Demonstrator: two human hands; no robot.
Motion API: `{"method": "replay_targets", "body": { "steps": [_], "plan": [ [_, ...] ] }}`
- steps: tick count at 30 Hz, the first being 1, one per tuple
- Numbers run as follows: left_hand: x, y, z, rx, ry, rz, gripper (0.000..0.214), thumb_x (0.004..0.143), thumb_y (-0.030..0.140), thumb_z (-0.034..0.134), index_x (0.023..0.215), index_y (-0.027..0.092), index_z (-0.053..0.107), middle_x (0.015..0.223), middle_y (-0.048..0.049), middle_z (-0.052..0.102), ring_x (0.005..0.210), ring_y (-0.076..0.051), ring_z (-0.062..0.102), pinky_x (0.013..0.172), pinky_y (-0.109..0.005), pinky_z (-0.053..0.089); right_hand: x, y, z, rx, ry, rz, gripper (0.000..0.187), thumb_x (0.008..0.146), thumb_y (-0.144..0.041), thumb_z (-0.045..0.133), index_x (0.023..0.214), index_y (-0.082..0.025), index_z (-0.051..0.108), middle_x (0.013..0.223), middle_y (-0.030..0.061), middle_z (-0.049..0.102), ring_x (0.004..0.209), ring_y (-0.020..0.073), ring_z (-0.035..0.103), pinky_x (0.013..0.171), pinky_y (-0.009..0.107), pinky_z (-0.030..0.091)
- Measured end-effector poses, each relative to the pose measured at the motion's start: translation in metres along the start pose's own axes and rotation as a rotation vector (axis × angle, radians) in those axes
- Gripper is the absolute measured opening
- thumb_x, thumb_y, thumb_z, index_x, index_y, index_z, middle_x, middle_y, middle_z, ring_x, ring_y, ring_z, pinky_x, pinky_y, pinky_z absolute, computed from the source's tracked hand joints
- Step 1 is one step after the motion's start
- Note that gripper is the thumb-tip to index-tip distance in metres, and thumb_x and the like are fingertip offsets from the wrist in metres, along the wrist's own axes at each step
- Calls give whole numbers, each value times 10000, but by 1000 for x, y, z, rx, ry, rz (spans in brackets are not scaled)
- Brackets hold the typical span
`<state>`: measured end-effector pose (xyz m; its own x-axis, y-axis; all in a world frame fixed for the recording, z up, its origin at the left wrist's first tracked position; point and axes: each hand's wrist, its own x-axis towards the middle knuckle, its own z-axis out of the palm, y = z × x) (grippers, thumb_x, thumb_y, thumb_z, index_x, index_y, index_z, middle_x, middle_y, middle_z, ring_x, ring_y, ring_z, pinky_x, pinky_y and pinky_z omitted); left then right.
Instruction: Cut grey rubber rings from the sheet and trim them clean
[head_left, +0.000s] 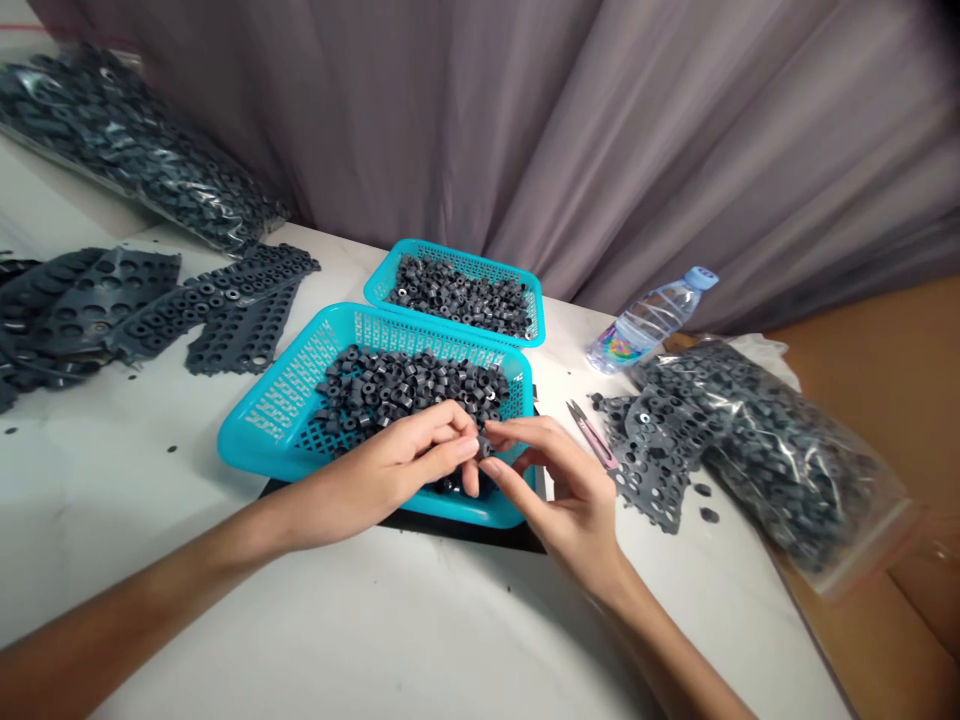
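Note:
Over the near blue basket (262,420), both hands meet at one small dark grey rubber ring (484,447). My left hand (412,450) is closed, its thumb and fingertips at the ring's left side. From the right, my right hand (562,480) pinches the same ring between thumb and fingertips. Many similar grey rings (397,385) lie heaped in the basket under the hands. Part of the heap is hidden by my fingers. The basket sits on a flat black object (465,530).
Behind stands a second blue basket (379,285) of grey rings. Perforated rubber sheets (247,325) and a full plastic bag (150,160) are at left. At right are thread snips (592,437), a punched sheet (652,470), a water bottle (649,325) and another bag (795,460).

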<state>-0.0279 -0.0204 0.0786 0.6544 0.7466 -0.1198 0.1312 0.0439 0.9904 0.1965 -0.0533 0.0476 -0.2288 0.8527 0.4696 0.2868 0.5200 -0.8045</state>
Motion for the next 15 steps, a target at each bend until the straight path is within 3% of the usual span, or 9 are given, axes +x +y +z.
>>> {"method": "replay_targets", "body": {
  "steps": [10, 15],
  "plan": [
    [0, -2, 3, -4, 10, 3, 266, 1128, 443, 454, 1057, 232, 601, 1015, 0, 609, 1034, -176, 581, 967, -318, 426, 0, 0, 1, -44, 18, -66, 249, 964, -140, 761, 1187, -250, 758, 1016, 58, 769, 927, 206, 697, 657, 328, 582],
    [-1, -3, 5, 17, 18, -14, 283, 1129, 454, 438, 1062, 234, 604, 1012, 1, 595, 960, -171, 538, 880, -301, 422, 0, -2, 2, -100, 14, -99, 219, 969, -169, 767, 1173, -247, 749, 999, 61, 780, 897, 213, 704, 632, 338, 581]
  ]
}}
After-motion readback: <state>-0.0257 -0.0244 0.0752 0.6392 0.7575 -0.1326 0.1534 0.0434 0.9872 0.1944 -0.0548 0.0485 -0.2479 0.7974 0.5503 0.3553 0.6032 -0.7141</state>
